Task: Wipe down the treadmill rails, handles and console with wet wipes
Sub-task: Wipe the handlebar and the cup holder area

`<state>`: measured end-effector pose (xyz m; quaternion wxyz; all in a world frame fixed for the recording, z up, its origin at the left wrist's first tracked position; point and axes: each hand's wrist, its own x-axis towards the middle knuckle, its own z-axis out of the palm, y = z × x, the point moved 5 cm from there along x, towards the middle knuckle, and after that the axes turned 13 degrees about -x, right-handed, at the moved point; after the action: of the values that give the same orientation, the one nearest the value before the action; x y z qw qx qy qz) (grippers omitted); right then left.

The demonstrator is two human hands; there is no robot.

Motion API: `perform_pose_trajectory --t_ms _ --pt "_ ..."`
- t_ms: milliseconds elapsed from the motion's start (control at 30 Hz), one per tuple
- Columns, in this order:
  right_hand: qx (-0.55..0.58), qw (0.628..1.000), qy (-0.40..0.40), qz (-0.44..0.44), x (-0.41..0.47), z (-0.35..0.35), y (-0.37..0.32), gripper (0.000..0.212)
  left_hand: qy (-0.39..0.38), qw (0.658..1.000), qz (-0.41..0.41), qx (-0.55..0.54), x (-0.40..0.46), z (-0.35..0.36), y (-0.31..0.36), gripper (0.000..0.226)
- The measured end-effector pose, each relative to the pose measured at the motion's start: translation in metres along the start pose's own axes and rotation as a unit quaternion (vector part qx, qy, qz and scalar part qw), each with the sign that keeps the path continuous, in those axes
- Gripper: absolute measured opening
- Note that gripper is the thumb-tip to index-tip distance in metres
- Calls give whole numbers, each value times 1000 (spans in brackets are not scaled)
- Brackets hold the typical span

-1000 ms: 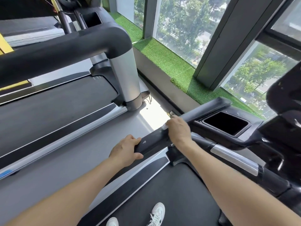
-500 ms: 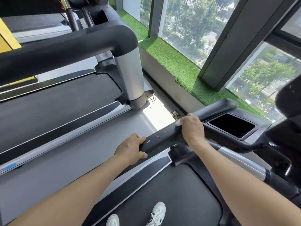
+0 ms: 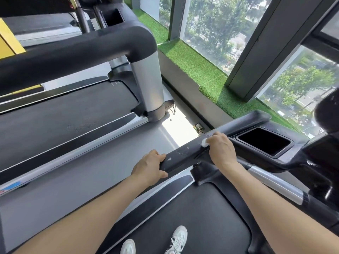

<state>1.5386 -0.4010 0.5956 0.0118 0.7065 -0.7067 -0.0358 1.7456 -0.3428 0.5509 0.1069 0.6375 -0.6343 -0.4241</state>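
Note:
I stand on a treadmill whose black left handrail [image 3: 180, 157] runs from lower left up to the console tray. My left hand [image 3: 149, 167] grips the near end of that rail. My right hand [image 3: 221, 148] is closed over the rail further up, pressing a crumpled white wet wipe [image 3: 205, 143] against its top. A little of the wipe shows at my fingertips. The rail carries a few pale scuff marks between my hands. The dark console [image 3: 322, 149] sits at the right edge, mostly cut off.
A rectangular cup holder [image 3: 264, 141] opens just beyond my right hand. A second treadmill [image 3: 73, 114] with a thick black-and-silver handrail post [image 3: 148, 79] stands to the left across a grey floor strip. Green turf and tall windows lie ahead. My white shoes [image 3: 176, 239] rest on the belt.
My right hand has slid up the handrail toward the cup holder with the wipe, which now shows at the fingertips. The left hand has kept its grip on the rail's near end.

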Motion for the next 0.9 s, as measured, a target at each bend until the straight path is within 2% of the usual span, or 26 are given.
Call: perform_pose_trajectory --t_ms 167,300,367,467,500,600,667,767,833,900 --pt "1 1000 8 -2 13 -4 -7 29 -7 1000 -2 8 0 -1 2 49" --pt "17 999 -16 -46 1 -5 -1 30 -7 1000 -3 13 -1 -2 3 51" --pt "28 999 -24 -20 5 -6 5 28 -7 1000 -7 10 -1 -2 3 52" --pt "35 999 4 24 14 -4 -7 27 -4 1000 -8 10 -2 -1 3 53" --pt "31 999 8 10 11 -2 -21 27 -2 1000 -8 12 -2 -1 4 53" --pt "26 994 -7 -104 -15 6 -69 25 3 1000 -8 9 -2 -1 3 58" --pt "26 990 -13 -135 -21 4 -73 28 5 1000 -2 7 -4 -1 2 58" --pt "15 998 -33 -55 0 0 -32 28 43 998 31 27 -14 -2 -1 50" --pt "22 1000 -10 14 7 -3 -10 26 72 996 45 38 -21 -4 -5 48" --pt "22 1000 17 12 -3 -5 -23 26 82 994 55 44 -25 -3 -7 47"
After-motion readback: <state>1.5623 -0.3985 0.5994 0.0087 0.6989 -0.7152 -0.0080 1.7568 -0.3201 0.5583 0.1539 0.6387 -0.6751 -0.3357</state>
